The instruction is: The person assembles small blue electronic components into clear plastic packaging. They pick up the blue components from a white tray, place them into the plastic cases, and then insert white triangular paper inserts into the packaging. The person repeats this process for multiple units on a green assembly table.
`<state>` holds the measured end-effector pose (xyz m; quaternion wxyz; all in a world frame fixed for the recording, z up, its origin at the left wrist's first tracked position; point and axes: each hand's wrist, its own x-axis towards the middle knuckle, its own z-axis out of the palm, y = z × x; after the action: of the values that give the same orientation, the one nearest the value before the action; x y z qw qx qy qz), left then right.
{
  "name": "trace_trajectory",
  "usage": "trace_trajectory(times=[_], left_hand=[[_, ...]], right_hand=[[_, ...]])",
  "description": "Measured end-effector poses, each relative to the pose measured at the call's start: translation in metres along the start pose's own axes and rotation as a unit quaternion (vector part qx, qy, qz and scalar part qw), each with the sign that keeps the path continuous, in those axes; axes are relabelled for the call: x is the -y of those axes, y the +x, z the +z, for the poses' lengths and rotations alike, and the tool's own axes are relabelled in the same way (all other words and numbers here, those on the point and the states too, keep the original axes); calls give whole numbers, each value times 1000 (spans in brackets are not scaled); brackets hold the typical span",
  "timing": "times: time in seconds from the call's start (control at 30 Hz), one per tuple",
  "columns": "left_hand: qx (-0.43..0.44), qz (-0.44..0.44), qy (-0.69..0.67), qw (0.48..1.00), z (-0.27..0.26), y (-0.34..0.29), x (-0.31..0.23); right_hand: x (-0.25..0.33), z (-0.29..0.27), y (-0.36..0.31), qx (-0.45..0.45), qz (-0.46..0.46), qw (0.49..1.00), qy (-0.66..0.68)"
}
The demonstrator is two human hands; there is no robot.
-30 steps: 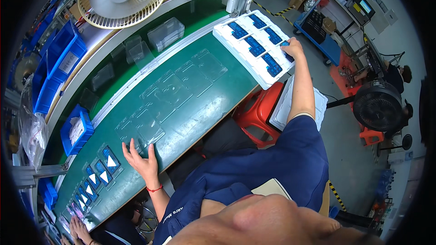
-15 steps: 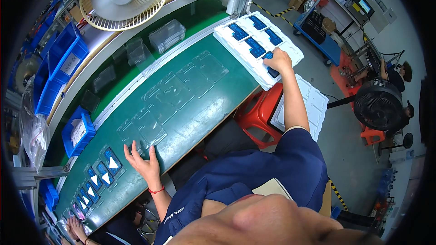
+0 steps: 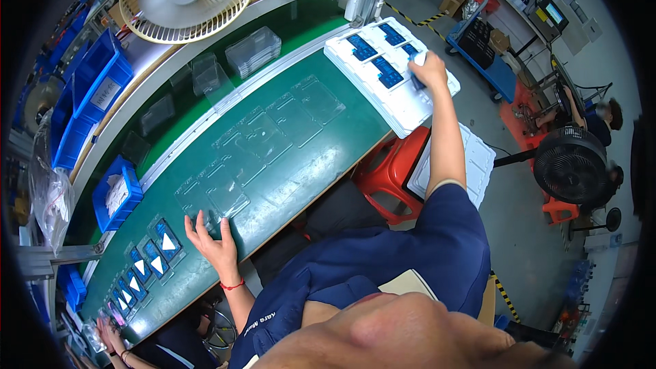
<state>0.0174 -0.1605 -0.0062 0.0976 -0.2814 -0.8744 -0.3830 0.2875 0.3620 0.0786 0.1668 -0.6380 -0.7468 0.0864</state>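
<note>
My right hand (image 3: pixel 430 72) is closed around a dark blue phone-shaped piece (image 3: pixel 417 83), mostly hidden by the fingers, over the white foam-like tray (image 3: pixel 372 99). Several like pieces lie in that tray's slots, among them a blue rectangular one (image 3: pixel 387 72) just left of the hand. My left hand (image 3: pixel 215 242) has its fingers spread at the table's near edge, beside a clear plastic blister tray (image 3: pixel 229 198). Whether its fingertips touch that tray I cannot tell. More clear blister trays (image 3: pixel 263 138) lie in a row along the green table (image 3: pixel 307 171).
Blue phone-shaped pieces with white triangles (image 3: pixel 167 240) lie at the left, near a co-worker's hands (image 3: pixel 108 333). A blue bin (image 3: pixel 117 195) and stacked clear trays (image 3: pixel 253 51) stand along the back. A red stool (image 3: pixel 389 184) holds another white tray (image 3: pixel 454 164) at the right.
My right hand has moved slightly up and right, lifting the dark blue piece from its slot in the white tray. My left hand has stayed nearly in place. The co-worker's hands have shifted.
</note>
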Motion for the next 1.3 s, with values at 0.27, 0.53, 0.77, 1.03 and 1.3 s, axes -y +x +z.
trace_trajectory(times=[0.27, 0.53, 0.77, 1.03, 1.3], left_hand=[[-21, -11, -13, 1000, 2, 2, 1], [-16, -6, -8, 1000, 2, 1, 0], [-11, -5, -5, 1000, 1, 1, -2], [-14, -6, -14, 1000, 1, 2, 1], [-27, -20, -7, 999, 3, -1, 2]], right_hand=[[9, 22, 85, 67, 29, 991, -115], [8, 22, 71, 20, -5, 994, -107], [43, 13, 12, 18, -107, 993, -54], [75, 22, -5, 117, -73, 984, -113], [69, 28, 26, 74, -94, 993, -26]])
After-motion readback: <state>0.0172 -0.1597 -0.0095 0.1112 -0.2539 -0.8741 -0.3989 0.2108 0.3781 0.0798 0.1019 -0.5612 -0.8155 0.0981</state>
